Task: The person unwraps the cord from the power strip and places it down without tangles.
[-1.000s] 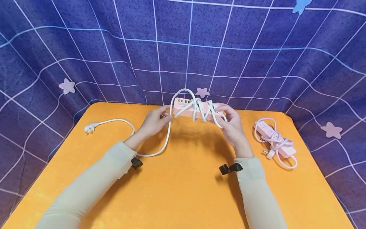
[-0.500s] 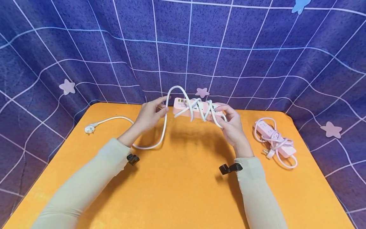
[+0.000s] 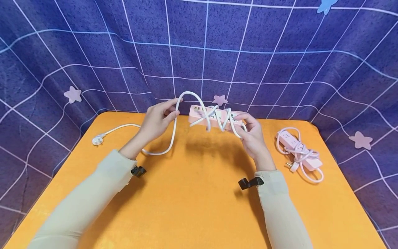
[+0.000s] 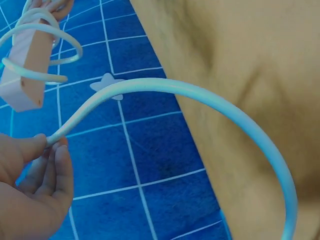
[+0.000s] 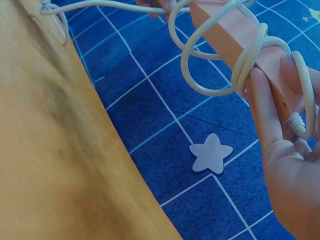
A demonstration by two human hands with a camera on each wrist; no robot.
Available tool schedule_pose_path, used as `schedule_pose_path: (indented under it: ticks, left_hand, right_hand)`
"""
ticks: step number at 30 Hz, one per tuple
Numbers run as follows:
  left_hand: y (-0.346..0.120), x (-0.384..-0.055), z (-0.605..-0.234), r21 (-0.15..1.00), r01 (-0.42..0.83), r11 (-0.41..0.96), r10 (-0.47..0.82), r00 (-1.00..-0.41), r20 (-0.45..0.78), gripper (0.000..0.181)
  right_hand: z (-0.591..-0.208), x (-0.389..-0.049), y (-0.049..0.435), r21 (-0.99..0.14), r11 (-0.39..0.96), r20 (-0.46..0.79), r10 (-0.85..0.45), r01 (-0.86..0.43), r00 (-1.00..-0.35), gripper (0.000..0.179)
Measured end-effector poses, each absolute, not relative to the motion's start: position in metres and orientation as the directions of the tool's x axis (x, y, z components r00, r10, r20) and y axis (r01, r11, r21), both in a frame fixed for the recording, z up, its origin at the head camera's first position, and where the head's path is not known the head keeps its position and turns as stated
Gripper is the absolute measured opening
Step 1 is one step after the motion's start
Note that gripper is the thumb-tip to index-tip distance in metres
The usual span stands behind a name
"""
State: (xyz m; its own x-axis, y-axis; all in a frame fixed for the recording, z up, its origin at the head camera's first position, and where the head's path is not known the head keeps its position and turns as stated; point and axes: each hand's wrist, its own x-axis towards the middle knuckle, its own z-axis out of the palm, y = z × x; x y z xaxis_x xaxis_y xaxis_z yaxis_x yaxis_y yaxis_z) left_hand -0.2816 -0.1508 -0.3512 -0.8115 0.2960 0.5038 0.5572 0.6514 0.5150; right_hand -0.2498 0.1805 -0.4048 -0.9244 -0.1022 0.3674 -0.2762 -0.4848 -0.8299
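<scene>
A pink power strip [image 3: 196, 118] with a white cord wound loosely around it hangs above the far part of the table. My right hand [image 3: 253, 136] grips its right end, thumb and fingers on opposite sides, near the ribbed cord exit [image 5: 296, 122]. To the left, my left hand [image 3: 157, 119] pinches the free cord [image 4: 155, 85] between thumb and fingertips, as the left wrist view shows. From there the cord arches up and over to the strip, and its other part droops to the table, ending in a white plug [image 3: 97, 140] at the far left.
A second pink power strip [image 3: 287, 141], wrapped in its own cord with its plug [image 3: 293, 167] beside it, lies at the right on the orange table [image 3: 199, 200]. Behind the table's far edge hangs a blue gridded curtain [image 3: 248, 52] with star shapes.
My left hand has moved left and slightly up with the cord, drawing the loop wider and away from the strip's left end. The right hand and strip have stayed nearly still.
</scene>
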Motion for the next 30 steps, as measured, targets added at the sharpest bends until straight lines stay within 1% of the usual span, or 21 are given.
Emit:
schedule_pose_path:
  ticks: [8,16,25,28,30]
  left_hand:
    - [-0.157,-0.266,-0.339,0.459,0.635,0.621,0.324,-0.742,0.587,0.041]
    - [-0.168,-0.253,-0.334,0.36,0.722,0.591,0.422,-0.657,0.624,0.035]
    - [-0.186,-0.229,-0.339,0.271,0.791,0.549,0.554,-0.587,0.59,0.035]
    - [-0.192,-0.223,-0.341,0.246,0.806,0.539,0.598,-0.571,0.563,0.037]
    - [-0.197,-0.22,-0.343,0.232,0.815,0.532,0.626,-0.562,0.54,0.042]
  right_hand:
    - [-0.405,-0.25,0.18,-0.82,-0.499,0.369,-0.085,-0.281,-0.925,0.045]
    - [-0.404,-0.25,0.18,-0.824,-0.492,0.362,-0.072,-0.282,-0.93,0.044]
    - [-0.403,-0.25,0.179,-0.822,-0.492,0.365,-0.07,-0.286,-0.928,0.043]
    - [-0.404,-0.25,0.18,-0.825,-0.489,0.359,-0.067,-0.283,-0.931,0.043]
    - [-0.404,-0.25,0.18,-0.827,-0.487,0.355,-0.063,-0.282,-0.933,0.042]
